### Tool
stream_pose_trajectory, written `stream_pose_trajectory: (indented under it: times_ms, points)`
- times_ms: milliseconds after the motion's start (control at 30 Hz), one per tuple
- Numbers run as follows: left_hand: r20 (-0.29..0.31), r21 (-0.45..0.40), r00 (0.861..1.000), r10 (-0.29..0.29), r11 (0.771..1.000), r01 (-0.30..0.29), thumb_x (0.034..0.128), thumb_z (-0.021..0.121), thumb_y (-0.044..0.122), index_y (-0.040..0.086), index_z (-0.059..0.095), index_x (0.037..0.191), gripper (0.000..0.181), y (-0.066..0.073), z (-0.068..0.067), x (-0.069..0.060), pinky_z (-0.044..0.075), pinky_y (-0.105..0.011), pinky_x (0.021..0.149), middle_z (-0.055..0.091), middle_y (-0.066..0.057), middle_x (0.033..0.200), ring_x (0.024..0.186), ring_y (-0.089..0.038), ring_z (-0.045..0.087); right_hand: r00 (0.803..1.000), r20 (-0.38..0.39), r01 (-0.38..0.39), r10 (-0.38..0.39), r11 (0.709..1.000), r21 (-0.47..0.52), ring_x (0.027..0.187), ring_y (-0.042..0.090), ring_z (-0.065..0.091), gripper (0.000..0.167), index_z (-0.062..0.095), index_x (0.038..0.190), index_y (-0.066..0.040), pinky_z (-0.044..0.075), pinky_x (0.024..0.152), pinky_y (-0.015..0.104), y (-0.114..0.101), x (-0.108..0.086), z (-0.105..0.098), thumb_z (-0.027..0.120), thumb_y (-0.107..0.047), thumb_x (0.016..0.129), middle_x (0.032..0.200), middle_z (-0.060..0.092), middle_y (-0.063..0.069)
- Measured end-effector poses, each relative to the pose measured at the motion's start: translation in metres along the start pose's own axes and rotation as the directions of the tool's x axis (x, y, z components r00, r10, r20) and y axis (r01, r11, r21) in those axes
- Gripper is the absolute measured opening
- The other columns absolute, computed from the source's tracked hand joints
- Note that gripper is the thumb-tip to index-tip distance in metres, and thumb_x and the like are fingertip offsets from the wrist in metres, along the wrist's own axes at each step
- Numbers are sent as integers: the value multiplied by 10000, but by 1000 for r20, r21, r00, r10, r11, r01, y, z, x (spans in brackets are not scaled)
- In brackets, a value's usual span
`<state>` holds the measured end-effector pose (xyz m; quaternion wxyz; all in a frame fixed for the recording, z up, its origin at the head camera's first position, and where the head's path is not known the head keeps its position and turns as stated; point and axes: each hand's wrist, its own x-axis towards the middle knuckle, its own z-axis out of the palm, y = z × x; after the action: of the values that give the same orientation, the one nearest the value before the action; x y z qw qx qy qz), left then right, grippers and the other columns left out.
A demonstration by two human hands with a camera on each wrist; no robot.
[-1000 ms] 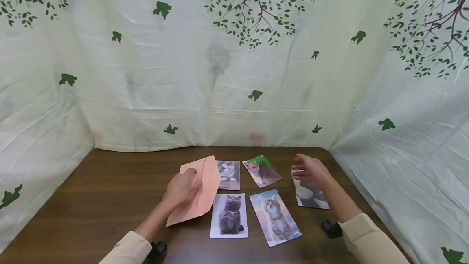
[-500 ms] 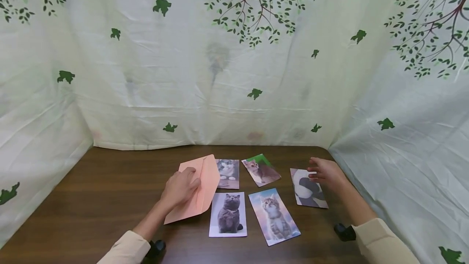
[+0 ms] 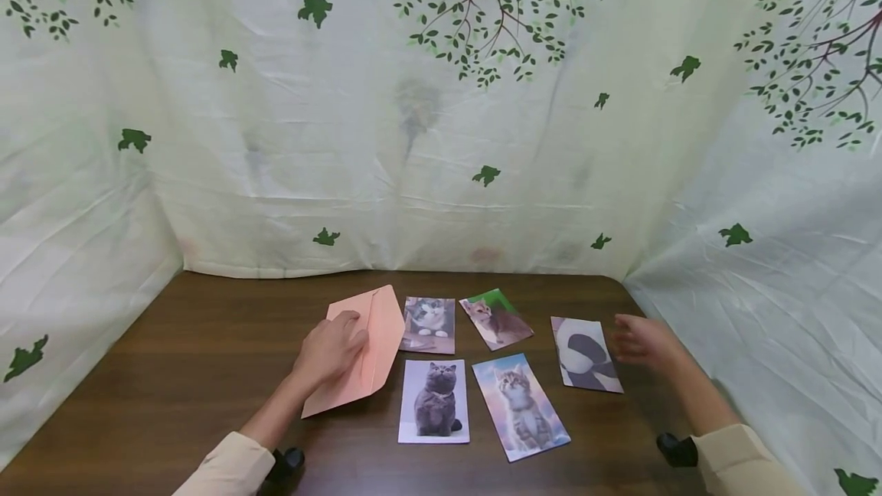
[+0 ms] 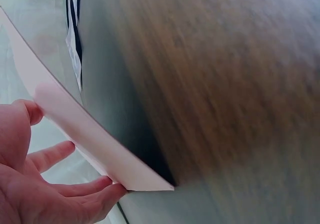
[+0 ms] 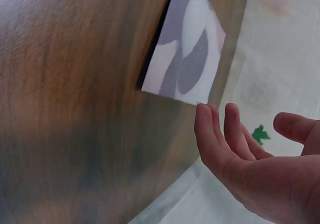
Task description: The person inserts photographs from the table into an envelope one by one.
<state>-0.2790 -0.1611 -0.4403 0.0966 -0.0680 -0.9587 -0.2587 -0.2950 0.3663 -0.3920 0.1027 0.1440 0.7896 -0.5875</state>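
In the head view my left hand (image 3: 328, 350) lies over a pink envelope (image 3: 380, 347), fingertips on its upper face near the seam. Seen from the left wrist, the fingers (image 4: 52, 156) touch one side of the tilted envelope (image 4: 65, 114), with a dark shadow beneath. My right hand (image 3: 648, 341), loosely curled and holding nothing, is just right of a grey-and-white picture card (image 3: 586, 358). The right wrist view shows relaxed fingers (image 5: 205, 134) near the lower corner of that card (image 5: 192, 49).
Beside the envelope lie a grey-and-white cat photo (image 3: 429, 324), a brown cat photo (image 3: 498, 320), a grey cat photo (image 3: 434, 403) and a tabby kitten photo (image 3: 521, 408). Leaf-patterned curtain (image 3: 441, 144) borders the brown table (image 3: 227, 327) at the back and sides.
My right hand has moved right, off the grey-and-white picture card, uncovering it. My left hand has shifted slightly left with the envelope, so the nearby cat photo shows fully.
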Motion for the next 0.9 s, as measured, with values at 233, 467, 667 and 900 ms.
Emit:
stream_pose_trajectory:
  times_ms: [233,467,667,900]
  points:
    - [-6,-32,1000,-25,999,24,966,509,229,-6,601,1319,434,-2,-3,1,486,-607,905,674,-226,1257,1113,-463,624,999,42,-28,29,999,-21,847,196,676,630,251,1473,175,601,822,404,8,-1,-7,390,-288,1070,1022,674,133]
    - [-1,-30,999,-43,999,43,959,516,236,11,604,1331,444,-3,-5,0,486,-619,894,675,-235,1256,1117,-475,628,998,46,-49,51,998,-37,873,226,667,661,220,1492,180,595,838,422,13,-1,-9,381,-301,1069,1118,651,217]
    - [7,-20,998,-59,998,59,952,516,239,22,607,1338,451,-5,-4,1,487,-613,894,676,-235,1257,1101,-470,638,994,71,-78,81,996,-41,937,253,653,679,198,1495,180,584,870,444,19,-1,-12,340,-338,1079,1136,644,211]
    - [7,-4,999,-48,999,48,941,527,245,5,612,1319,456,-5,-4,2,491,-604,898,686,-223,1243,1075,-447,652,987,112,-114,115,993,-20,1050,321,634,712,158,1504,186,572,915,453,26,4,-16,346,-352,1079,1211,605,243]
